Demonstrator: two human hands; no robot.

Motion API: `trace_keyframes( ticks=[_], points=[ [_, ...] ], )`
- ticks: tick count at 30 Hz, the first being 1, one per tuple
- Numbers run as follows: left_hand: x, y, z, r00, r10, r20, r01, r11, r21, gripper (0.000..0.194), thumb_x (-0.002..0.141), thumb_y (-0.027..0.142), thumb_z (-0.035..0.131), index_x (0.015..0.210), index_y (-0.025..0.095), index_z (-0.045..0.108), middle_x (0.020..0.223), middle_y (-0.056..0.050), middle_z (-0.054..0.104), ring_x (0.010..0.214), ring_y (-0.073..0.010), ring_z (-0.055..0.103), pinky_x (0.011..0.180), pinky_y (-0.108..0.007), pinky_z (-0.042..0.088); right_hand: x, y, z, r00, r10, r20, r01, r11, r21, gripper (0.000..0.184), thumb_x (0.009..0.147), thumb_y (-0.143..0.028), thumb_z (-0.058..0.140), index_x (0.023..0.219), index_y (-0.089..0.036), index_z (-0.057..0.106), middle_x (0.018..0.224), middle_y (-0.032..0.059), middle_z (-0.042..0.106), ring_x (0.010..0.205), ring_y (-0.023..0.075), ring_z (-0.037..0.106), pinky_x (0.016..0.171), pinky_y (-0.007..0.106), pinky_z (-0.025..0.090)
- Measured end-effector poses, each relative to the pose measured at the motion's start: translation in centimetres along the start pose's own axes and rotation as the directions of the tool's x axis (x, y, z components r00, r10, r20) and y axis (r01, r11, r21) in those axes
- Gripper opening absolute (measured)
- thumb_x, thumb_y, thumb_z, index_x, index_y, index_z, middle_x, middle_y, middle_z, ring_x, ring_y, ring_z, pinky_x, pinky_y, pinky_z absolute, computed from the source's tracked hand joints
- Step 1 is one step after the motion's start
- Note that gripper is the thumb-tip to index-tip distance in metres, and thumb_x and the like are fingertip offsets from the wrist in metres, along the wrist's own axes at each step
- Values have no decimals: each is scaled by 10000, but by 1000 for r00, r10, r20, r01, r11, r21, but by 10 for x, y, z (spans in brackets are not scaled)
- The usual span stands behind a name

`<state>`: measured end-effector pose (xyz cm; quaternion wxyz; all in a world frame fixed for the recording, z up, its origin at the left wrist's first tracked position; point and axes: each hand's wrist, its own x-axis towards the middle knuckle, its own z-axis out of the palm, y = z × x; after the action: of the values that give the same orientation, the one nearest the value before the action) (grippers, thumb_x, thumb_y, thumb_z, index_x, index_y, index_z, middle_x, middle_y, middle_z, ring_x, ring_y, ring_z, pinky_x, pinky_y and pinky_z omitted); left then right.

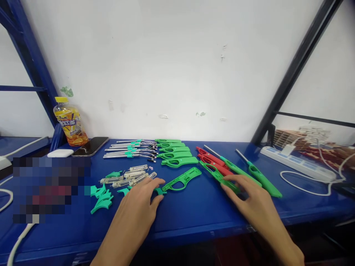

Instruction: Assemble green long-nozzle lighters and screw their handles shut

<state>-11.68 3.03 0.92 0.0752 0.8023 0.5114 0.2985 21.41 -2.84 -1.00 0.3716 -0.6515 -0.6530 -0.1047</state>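
Note:
My left hand (140, 201) is held low over the table with thumb and index finger apart. A teal trigger piece (160, 191) shows between these fingertips, and I cannot tell whether they touch it. Just right of it lies a green lighter casing half (183, 180), its hollow inside facing up. My right hand (249, 194) has thumb and index finger around the lower end of another green casing half (213, 172), which lies slanted beside red casing halves (212, 159). Clear fuel tanks (133, 176) and teal triggers (102, 201) lie around my left hand.
Metal lighter tubes with wires (119, 151) and several green casings (177, 150) line the back. Green lighters with metal tubes (260, 177) lie right, before a white power strip (299, 162). A drink bottle (70, 123) and a phone (91, 146) stand back left.

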Motion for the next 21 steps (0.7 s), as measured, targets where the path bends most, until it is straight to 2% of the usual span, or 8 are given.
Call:
trace_keyframes(
  ticks=[4,8,11,14,17,19,21],
  points=[
    [0,-4,-5,1000,2,18,-2,1000,3,377,890,169,649,1210,314,787,1163,-57,813,693,-253,739,690,-368,609,2,-10,5,1000,-22,14,23,999,-43,233,1025,-518,587,1066,-330,719,1137,39,760,1027,323,736,838,479,574],
    [-2,-4,-10,1000,-4,25,5,1000,-27,357,910,214,647,1231,294,782,1127,-63,809,652,-234,712,714,-388,614,4,-17,8,997,-65,33,67,995,-69,234,1022,-533,605,1073,-333,714,1150,53,754,1082,347,717,865,513,564],
    [-4,-2,-14,999,24,-26,-26,998,-58,326,987,272,550,1222,265,776,1166,-75,793,793,-256,759,794,-406,616,7,-25,9,989,-123,76,128,990,-63,242,1042,-517,586,1085,-318,716,1148,73,752,1089,346,700,940,548,550],
    [0,0,-26,999,30,-29,-29,999,21,375,1056,293,431,1207,272,773,1212,-72,787,1021,-294,770,865,-413,602,14,-39,9,965,-217,149,222,975,-22,214,1063,-443,570,1140,-317,725,1204,70,749,1141,322,689,1032,549,531],
    [19,-5,-50,994,18,108,-43,971,237,386,1084,276,401,1254,293,747,1241,-66,781,1105,-296,752,923,-422,587,26,-58,13,917,-318,243,316,948,45,252,1074,-376,559,1271,-338,711,1353,51,721,1290,307,636,1111,536,507],
    [40,-15,-67,989,5,150,-51,951,305,347,1059,228,461,1253,267,746,1209,-84,786,1112,-311,748,943,-442,581,34,-72,17,871,-368,325,356,929,96,300,1084,-323,538,1346,-312,684,1440,60,684,1363,306,590,1181,563,450],
    [66,-32,-79,982,4,189,-75,927,367,293,1033,183,531,1220,215,754,1199,-117,778,1143,-320,730,968,-454,574,41,-84,22,840,-402,364,379,915,137,301,1080,-280,547,1348,-295,684,1419,57,698,1356,301,590,1192,569,433]
  ],
)
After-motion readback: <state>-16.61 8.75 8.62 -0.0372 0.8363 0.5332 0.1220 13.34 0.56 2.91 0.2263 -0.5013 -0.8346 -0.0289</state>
